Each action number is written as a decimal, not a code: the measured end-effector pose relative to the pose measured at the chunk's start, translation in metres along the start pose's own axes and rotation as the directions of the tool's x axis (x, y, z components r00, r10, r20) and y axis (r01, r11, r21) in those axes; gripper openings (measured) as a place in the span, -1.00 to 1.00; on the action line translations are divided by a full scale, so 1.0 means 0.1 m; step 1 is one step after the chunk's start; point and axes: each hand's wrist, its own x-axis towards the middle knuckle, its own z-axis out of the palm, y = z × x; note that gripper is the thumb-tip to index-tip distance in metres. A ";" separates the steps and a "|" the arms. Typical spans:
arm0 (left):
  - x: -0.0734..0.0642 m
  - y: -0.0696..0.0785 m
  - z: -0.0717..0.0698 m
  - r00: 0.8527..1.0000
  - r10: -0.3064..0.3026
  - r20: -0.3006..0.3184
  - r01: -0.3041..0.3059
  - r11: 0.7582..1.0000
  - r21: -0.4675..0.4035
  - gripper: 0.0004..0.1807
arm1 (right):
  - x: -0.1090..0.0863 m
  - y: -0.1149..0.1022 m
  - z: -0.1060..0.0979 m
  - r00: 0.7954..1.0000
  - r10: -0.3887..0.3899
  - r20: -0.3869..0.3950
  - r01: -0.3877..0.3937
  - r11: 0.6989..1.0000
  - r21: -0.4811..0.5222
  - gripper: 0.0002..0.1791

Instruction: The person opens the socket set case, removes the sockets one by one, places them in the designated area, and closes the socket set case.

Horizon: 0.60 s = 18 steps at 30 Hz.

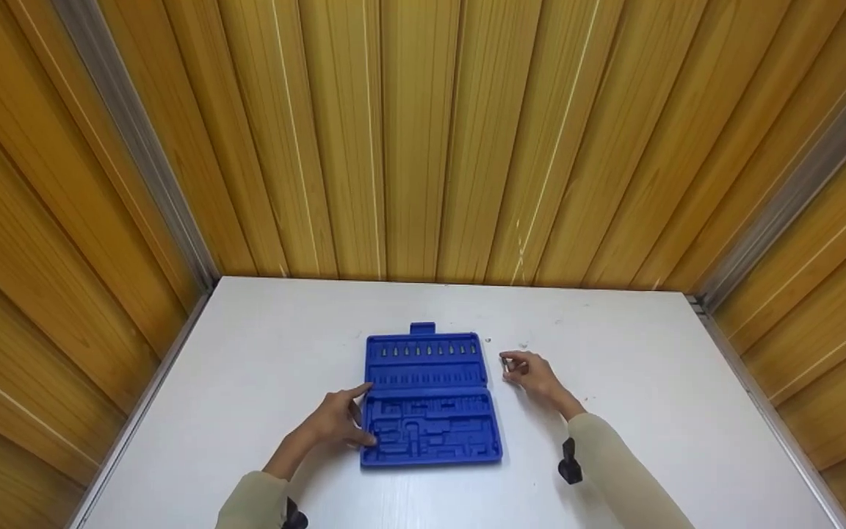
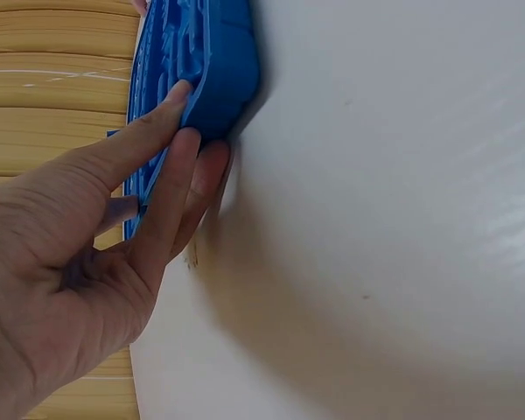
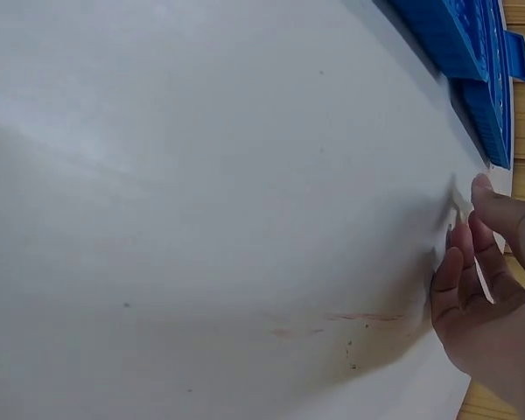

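A blue plastic tool case [image 1: 429,392] lies unfolded on the white table. Its far half holds a row of several small metal bits [image 1: 429,350] standing in slots; the near half shows bare moulded recesses. At the case's left side, my left hand [image 1: 335,419] grips the edge, the thumb on the rim and other fingers against the outer wall, as the left wrist view [image 2: 96,236] shows. To the right of the case, my right hand [image 1: 537,376] pinches a small metal piece [image 1: 505,362] between its fingertips. In the right wrist view the fingers mostly hide that piece.
The white table [image 1: 283,316] carries small dark specks and reddish smudges, the latter in the right wrist view. A tiny dark bit [image 1: 488,340] lies near the case's far right corner. Yellow wood-look panels [image 1: 423,147] wall the table at the back and sides.
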 end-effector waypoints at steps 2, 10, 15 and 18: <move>0.01 0.00 0.01 1.000 0.003 -0.003 -0.003 1.000 0.000 0.13 | 0.00 -0.01 0.02 1.000 0.011 -0.014 -0.011 1.000 -0.011 -0.57; 0.01 0.00 0.03 1.000 -0.014 -0.020 0.013 0.998 -0.054 0.13 | 0.06 0.07 0.09 0.998 0.015 -0.054 -0.018 0.998 -0.054 -0.57; 0.03 -0.01 0.06 0.999 -0.019 -0.034 0.017 0.999 -0.047 0.14 | 0.06 0.08 0.11 0.997 0.019 -0.070 -0.023 0.998 -0.059 -0.58; 0.04 -0.04 0.08 0.999 -0.031 -0.037 0.030 0.999 -0.036 0.14 | 0.05 0.08 0.13 0.997 0.021 -0.079 -0.026 0.998 -0.059 -0.57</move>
